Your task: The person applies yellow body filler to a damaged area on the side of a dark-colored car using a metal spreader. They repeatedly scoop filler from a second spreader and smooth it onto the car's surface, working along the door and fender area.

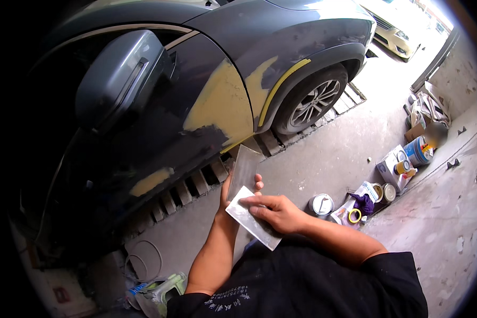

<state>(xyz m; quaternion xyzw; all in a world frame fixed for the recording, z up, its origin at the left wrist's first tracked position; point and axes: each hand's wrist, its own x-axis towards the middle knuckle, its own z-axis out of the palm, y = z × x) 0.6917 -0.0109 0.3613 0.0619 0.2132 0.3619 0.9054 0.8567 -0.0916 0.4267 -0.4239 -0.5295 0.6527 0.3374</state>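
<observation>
My left hand (225, 193) is wrapped round a grey, flat rectangular board (244, 167), its fingertips showing past the right edge. My right hand (275, 213) grips a pale, flat rectangular plate (253, 218), fingers laid on its upper face and thumb bent against it. The plate overlaps the lower end of the board; whether the two touch I cannot tell. Beyond them stands a dark grey car, its door (206, 153) and fender (281, 40) carrying patches of yellowish filler (222, 100). A yellow tape strip (283, 85) follows the wheel arch.
The side mirror (124, 79) juts out at left. A floor grate (199, 182) runs under the car. To the right are a round can (321, 204), a tape roll (354, 215), a purple cloth (363, 204), a white box (395, 168) and a blue bucket (417, 151). A hose (143, 259) lies lower left.
</observation>
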